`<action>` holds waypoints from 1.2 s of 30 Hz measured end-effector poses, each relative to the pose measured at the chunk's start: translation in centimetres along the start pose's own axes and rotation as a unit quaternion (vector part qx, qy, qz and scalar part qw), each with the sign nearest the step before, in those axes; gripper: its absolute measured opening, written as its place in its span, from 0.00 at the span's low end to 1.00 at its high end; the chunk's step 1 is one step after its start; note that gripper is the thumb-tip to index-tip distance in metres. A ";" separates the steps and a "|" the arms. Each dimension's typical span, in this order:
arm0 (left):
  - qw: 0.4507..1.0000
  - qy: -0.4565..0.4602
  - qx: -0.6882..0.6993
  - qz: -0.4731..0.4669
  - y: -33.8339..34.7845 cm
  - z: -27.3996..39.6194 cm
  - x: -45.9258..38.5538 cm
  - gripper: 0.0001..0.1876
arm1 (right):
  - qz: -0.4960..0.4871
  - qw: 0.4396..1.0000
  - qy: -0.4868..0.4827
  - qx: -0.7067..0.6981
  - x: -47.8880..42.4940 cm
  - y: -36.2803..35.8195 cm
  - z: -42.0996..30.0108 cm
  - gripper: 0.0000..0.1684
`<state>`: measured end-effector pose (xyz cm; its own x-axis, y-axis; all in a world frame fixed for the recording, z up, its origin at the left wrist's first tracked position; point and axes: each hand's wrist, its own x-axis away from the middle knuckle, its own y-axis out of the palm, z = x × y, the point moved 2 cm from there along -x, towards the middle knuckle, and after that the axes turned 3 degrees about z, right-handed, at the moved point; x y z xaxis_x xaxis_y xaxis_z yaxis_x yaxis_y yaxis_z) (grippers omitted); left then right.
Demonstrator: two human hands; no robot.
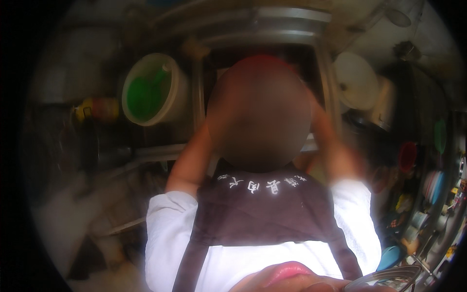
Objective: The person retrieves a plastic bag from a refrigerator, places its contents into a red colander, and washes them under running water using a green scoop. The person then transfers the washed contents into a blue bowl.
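Note:
A large, round blurred patch covers the middle of the head view and hides both of my hands. My left forearm [193, 160] rises into its left side, and my right forearm [326, 135] reaches its right side. A red curved edge [262, 58] shows along the top of the patch; what it belongs to cannot be made out. Whether either hand holds anything is hidden. Behind the patch lies a dark, rectangular recess with a metal frame [199, 91]. A dark apron [266, 215] with white writing covers my chest over a white shirt.
Left of the recess stands a whitish plastic bucket [175, 93] with a bright green plastic item [144, 98] inside. A yellow and red container [96, 108] lies farther left. At the right are a pale round vessel [355, 80], a red container [408, 157] and a blue dish [392, 257].

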<state>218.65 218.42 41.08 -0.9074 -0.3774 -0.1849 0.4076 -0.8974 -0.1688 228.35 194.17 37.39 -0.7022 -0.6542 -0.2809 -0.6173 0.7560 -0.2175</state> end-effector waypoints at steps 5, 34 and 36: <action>0.948 -0.062 -0.193 -0.246 0.2 -0.2 -2.1 0.24 | 0.069 0.801 0.414 -0.426 -0.3 -0.7 -4.9 0.26; 0.762 -0.116 0.623 -0.133 -10.6 6.5 -6.8 0.25 | -0.172 0.868 0.237 0.402 -1.0 5.8 -2.7 0.28; 0.746 -0.131 0.640 -0.130 -10.9 7.4 -7.2 0.25 | -0.096 0.883 0.276 0.367 -2.2 5.7 -3.4 0.28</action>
<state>220.02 229.25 51.46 -0.9960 -0.0332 -0.0830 -0.0651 -0.3674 0.9278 225.17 199.84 39.95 -0.8001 -0.5290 0.2827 -0.4908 0.3065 -0.8156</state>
